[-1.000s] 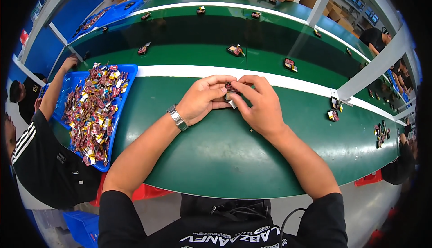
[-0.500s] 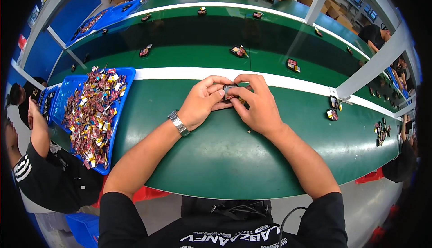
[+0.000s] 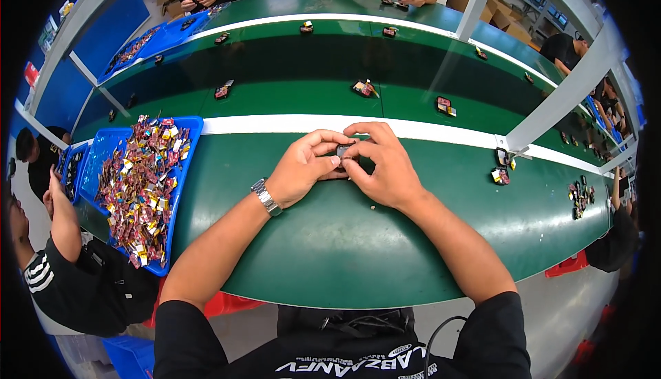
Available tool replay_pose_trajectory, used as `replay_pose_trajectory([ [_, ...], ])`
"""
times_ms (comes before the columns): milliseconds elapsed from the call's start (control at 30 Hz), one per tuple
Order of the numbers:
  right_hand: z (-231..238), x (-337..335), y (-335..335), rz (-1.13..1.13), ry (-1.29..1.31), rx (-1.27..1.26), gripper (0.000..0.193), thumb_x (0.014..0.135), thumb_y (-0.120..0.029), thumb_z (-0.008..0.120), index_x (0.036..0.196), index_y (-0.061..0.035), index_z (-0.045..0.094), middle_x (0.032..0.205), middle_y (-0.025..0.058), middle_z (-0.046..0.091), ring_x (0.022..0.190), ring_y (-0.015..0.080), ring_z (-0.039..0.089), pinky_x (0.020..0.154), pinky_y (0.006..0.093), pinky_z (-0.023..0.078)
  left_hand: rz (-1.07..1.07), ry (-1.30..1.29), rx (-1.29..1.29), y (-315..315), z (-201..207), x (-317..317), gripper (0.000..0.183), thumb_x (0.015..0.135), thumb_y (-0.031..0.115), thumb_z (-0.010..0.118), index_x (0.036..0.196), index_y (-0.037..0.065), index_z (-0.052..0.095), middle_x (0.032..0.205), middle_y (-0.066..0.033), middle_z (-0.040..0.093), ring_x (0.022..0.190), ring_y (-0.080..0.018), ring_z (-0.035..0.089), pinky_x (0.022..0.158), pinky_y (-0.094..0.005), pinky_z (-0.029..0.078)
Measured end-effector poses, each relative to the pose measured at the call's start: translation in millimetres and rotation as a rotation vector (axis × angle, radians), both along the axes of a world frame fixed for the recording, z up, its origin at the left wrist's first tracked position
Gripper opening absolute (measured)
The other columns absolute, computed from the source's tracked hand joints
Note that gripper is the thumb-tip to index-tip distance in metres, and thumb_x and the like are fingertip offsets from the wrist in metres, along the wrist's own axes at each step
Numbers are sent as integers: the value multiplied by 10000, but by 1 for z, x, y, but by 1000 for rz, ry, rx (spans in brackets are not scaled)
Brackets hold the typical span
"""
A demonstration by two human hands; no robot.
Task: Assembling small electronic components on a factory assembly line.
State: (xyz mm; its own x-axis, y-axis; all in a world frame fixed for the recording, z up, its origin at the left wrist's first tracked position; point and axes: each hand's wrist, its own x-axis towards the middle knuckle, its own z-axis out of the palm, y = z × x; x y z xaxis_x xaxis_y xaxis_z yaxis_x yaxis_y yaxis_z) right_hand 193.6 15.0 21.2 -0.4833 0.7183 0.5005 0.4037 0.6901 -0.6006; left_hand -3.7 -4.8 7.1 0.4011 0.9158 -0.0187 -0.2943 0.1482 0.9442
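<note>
Between both hands, above the green tabletop point(image 3: 330, 255), is a small black plastic housing point(image 3: 345, 150) with a greyish face, mostly covered by fingers. My left hand point(image 3: 303, 169), a metal watch on its wrist, grips the housing from the left with thumb and fingers. Thumb and fingertips of my right hand point(image 3: 387, 170) close on its right side, pressing at it. What lies inside the housing is hidden. To the left, a blue tray point(image 3: 187, 196) holds a heap of small red circuit boards point(image 3: 141, 190) with yellow and white parts attached.
Beyond a white rail point(image 3: 275, 124), a green conveyor point(image 3: 296, 100) carries several black housings with boards point(image 3: 365, 88). More assemblies point(image 3: 500, 175) lie right, near a grey metal post point(image 3: 558, 90), with a cluster point(image 3: 580, 196) farther right. Co-workers sit left and across.
Both hands stay on the housing; my right fingers have shifted over it, and the yellow piece formerly visible beside it no longer shows. The view has tilted slightly.
</note>
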Motion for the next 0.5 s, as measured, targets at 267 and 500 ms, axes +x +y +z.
replay_pose_trajectory([
  [267, -2, 2, -2, 63, -1, 7, 62, 825, -84, 687, 866, -39, 700, 1223, 86, 593, 1127, 283, 536, 896, 372, 511, 2, -15, -15, 2, -5, -3, 259, 980, 4, 499, 1237, 39, 499, 1331, -134, 563, 1137, -187, 618, 948, -357, 560],
  [500, -10, -6, -4, -44, 125, 16, 72, 804, -73, 707, 871, -50, 719, 1170, 70, 628, 1099, 264, 560, 878, 365, 518, -1, -77, -20, 5, -8, -3, 259, 985, 45, 525, 1242, 42, 492, 1362, -159, 545, 1195, -220, 592, 987, -396, 536],
])
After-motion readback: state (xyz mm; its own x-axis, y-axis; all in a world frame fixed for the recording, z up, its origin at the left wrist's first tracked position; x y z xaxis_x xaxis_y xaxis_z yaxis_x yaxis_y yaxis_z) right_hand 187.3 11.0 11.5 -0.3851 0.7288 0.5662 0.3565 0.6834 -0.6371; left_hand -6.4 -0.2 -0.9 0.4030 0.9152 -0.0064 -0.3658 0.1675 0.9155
